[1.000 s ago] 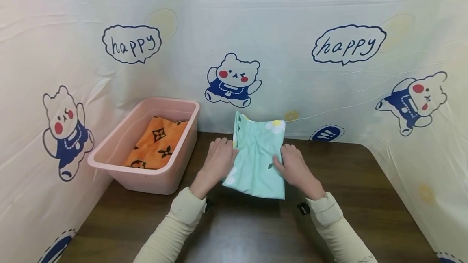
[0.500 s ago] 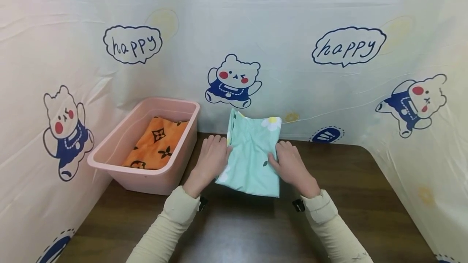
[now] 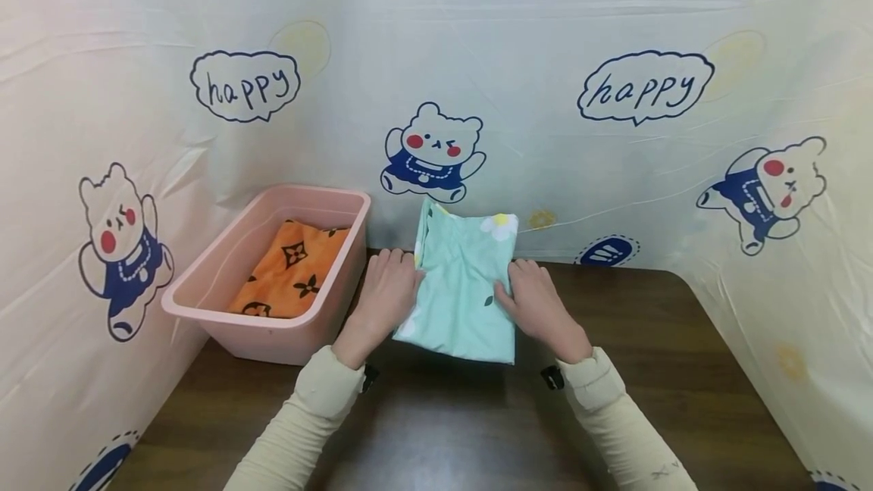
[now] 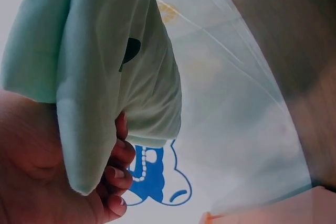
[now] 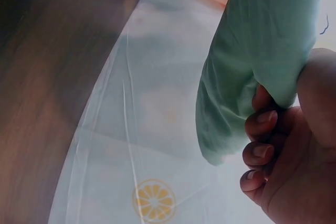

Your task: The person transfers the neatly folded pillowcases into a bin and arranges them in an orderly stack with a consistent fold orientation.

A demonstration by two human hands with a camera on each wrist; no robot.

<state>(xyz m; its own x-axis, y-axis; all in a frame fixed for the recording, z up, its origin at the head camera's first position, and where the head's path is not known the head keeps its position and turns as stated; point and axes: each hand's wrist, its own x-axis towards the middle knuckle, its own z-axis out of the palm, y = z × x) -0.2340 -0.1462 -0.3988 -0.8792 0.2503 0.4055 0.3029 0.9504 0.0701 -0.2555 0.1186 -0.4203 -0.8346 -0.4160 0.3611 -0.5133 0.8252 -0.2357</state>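
Observation:
A folded mint-green cloth (image 3: 464,286) with white daisies and small dark leaves is held up over the table between both hands. My left hand (image 3: 385,290) grips its left edge, thumb on the near face. At the right edge my right hand (image 3: 542,301) holds it the same way. In the left wrist view the curled fingers (image 4: 122,177) show behind the cloth's folded layers (image 4: 89,77). The right wrist view has fingers (image 5: 260,124) curled at the edge of the cloth (image 5: 252,66).
To the left on the dark wooden table (image 3: 450,430) stands a pink plastic tub (image 3: 273,336). Inside it lies an orange cloth (image 3: 296,267) with black patterns. A white printed sheet (image 3: 532,36) hangs behind and at both sides.
Both hands have shifted left and slightly upward with the green cloth between them, bringing it nearer the tub. The tub and orange cloth have stayed put.

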